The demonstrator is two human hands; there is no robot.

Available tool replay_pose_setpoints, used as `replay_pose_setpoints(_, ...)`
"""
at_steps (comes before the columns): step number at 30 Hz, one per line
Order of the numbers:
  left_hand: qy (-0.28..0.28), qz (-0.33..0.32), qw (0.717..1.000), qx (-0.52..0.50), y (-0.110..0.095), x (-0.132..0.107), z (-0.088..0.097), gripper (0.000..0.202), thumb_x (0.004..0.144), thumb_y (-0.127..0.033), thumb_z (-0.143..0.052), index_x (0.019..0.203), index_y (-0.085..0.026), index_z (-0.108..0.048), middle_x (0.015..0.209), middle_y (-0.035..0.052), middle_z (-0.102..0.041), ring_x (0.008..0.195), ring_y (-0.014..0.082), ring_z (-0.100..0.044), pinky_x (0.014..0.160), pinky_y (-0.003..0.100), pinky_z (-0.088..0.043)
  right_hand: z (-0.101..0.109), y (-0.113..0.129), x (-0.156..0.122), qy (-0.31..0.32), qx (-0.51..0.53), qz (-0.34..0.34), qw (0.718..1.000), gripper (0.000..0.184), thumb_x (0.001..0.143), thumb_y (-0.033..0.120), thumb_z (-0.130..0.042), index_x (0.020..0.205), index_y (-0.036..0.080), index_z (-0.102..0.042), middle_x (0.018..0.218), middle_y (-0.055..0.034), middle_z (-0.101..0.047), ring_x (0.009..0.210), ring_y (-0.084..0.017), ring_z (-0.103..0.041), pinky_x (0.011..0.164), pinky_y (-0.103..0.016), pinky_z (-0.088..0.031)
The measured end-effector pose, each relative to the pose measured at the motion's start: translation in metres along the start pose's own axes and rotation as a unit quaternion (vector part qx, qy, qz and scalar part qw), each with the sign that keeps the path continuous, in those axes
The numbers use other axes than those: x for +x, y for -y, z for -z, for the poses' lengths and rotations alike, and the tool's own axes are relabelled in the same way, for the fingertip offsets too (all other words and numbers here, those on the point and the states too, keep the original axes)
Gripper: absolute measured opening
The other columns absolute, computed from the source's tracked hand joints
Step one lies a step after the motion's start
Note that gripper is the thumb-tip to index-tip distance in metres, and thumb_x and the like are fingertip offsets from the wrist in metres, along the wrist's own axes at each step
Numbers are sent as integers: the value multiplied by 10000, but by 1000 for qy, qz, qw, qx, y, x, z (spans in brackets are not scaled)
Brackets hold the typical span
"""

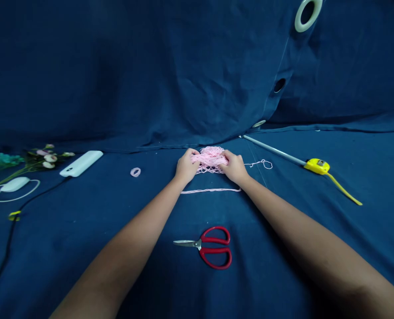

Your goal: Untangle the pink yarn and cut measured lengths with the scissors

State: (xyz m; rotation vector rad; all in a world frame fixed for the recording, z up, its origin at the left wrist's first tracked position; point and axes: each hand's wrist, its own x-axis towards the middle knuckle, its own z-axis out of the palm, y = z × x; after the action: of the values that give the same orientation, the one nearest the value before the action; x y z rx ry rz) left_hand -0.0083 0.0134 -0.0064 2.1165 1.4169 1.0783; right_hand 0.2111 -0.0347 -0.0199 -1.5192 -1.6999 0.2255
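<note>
A loose bundle of pink yarn point(211, 158) lies on the blue cloth, gripped from both sides. My left hand point(186, 168) is closed on its left side, and my right hand point(234, 167) is closed on its right. Some fingertips are hidden in the strands. Just in front of the bundle, a length of pink yarn point(212, 191) stretches between my wrists. A thin yarn end point(266, 164) curls out past my right hand. Nearer to me, red-handled scissors point(213, 248) rest with their blades pointing left.
On the left are a small pink yarn ring point(135, 172), a white power strip point(81, 163) with a black cord, a white cable point(15, 184) and artificial flowers point(48, 158). A yellow tape measure point(317, 165) and a grey rod point(273, 150) lie right. Blue curtain point(183, 79) hangs behind.
</note>
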Motion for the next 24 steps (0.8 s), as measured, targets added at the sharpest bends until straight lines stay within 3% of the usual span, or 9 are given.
replay_pose_setpoints(4, 2, -10, 999, 45, -1, -1, 0, 362, 775, -71, -584, 1062, -281, -651, 846, -11, -706, 763, 210, -652, 722, 330, -477, 0, -10, 1, -93, 80, -102, 987, 259, 810, 259, -521, 1038, 248, -643, 819, -8, -711, 677, -219, -608, 716, -330, -454)
replay_pose_setpoints(7, -38, 10, 998, 56, 3, -1, 0, 381, 768, -51, -542, 1056, -285, -629, 768, -17, -647, 736, 210, -640, 710, 334, -463, 1, -15, 1, -125, 108, -118, 979, 285, 807, 263, -513, 1057, 245, -647, 881, -30, -726, 737, -233, -634, 718, -332, -472)
replay_pose_setpoints(11, -92, 68, 992, 44, 10, 1, 0, 474, 748, -29, -512, 1141, -285, -585, 925, 12, -687, 875, 228, -679, 797, 355, -498, 1, -17, 2, -145, 125, -118, 974, 309, 796, 237, -490, 1067, 245, -639, 1010, -55, -733, 877, -254, -665, 819, -355, -501)
replay_pose_setpoints(16, -147, 100, 984, 19, 17, 7, -2, 510, 725, -10, -493, 1163, -265, -554, 1226, 67, -662, 1167, 239, -646, 1007, 390, -503, 1, -16, 2, -153, 140, -128, 970, 381, 779, 217, -479, 1132, 234, -622, 1014, -59, -710, 870, -249, -648, 805, -347, -497)
replay_pose_setpoints(24, -153, 104, 983, -24, 30, 14, -8, 437, 793, -45, -489, 1157, -267, -585, 1235, 51, -679, 1165, 234, -649, 1020, 393, -503, 1, -20, 5, -178, 167, -131, 961, 388, 774, 200, -435, 1120, 207, -611, 1126, -98, -707, 1012, -266, -655, 926, -383, -504)
